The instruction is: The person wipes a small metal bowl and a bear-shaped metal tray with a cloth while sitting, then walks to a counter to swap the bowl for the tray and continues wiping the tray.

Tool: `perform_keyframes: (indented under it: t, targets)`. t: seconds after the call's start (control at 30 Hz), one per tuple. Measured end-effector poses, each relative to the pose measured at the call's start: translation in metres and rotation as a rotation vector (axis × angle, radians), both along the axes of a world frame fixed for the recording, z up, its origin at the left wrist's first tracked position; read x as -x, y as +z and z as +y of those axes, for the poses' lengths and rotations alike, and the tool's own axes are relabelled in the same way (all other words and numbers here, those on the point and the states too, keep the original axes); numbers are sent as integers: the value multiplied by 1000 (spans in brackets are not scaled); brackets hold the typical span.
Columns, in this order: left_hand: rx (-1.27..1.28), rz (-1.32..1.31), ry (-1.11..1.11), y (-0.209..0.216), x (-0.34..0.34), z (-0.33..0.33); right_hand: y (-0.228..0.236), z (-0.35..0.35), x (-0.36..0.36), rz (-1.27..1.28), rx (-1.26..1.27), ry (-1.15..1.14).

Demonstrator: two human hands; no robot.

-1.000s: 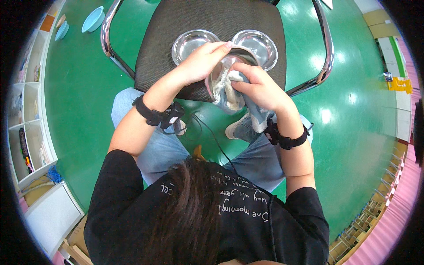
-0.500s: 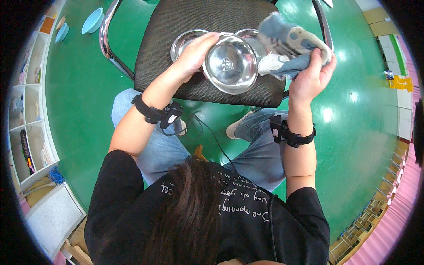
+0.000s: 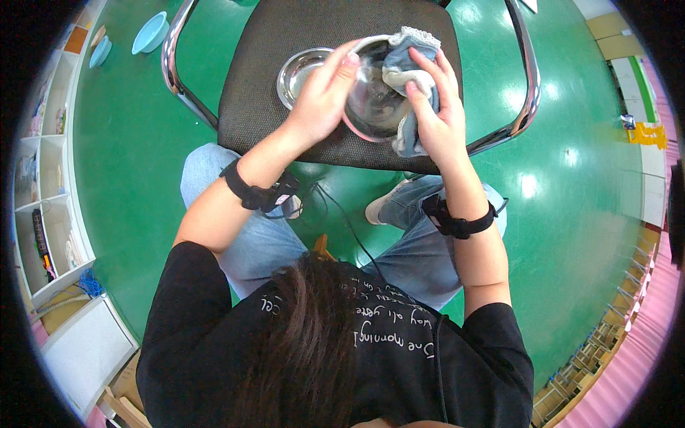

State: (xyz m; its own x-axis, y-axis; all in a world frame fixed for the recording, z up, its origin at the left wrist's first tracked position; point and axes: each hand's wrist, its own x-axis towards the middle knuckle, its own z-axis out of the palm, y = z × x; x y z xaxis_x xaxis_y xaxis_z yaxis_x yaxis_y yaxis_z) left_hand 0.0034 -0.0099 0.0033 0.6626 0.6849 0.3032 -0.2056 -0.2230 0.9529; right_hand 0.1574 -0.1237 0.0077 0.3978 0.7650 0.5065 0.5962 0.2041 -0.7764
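My left hand (image 3: 322,96) grips a shiny stainless steel bowl (image 3: 372,100) by its left rim, holding it tilted above a black chair seat (image 3: 250,107). In my right hand (image 3: 441,118) is a grey-blue and white cloth (image 3: 398,75) with fringed edges. The cloth lies bunched over the bowl's right side, and my fingers press it there. Left of the held bowl, a second steel bowl (image 3: 291,80) rests on the seat, partly covered by my left hand. The other bowl on the seat is hidden behind the held one.
Chrome armrests (image 3: 528,107) curve out on both sides of the chair. Two light blue basins (image 3: 150,33) sit on the green floor (image 3: 128,178) at the far left. White shelving (image 3: 53,171) lines the left side. A thin black cable (image 3: 349,225) hangs between my legs.
My right hand has brought the cloth leftward from beside the bowl onto its right side. The held bowl has shifted slightly right and up and turned a little in my left hand.
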Motion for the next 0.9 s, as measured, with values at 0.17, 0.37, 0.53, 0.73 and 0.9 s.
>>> perform_keyframes:
  t: [0.17,0.37,0.53,0.73,0.9]
  targets:
    - [-86,-20,-33,2,0,-9,0,0,-2,416,54,17]
    - [-166,-28,-75,8,3,-10,17,-8,-17,690,251,128]
    - [-189,-62,-75,5,0,-12,-2,-4,-21,449,242,80]
    - [-151,70,-106,11,2,-8,-6,-2,-16,182,278,-64]
    - [-166,163,-141,15,5,-3,-2,-6,-19,128,286,-23]
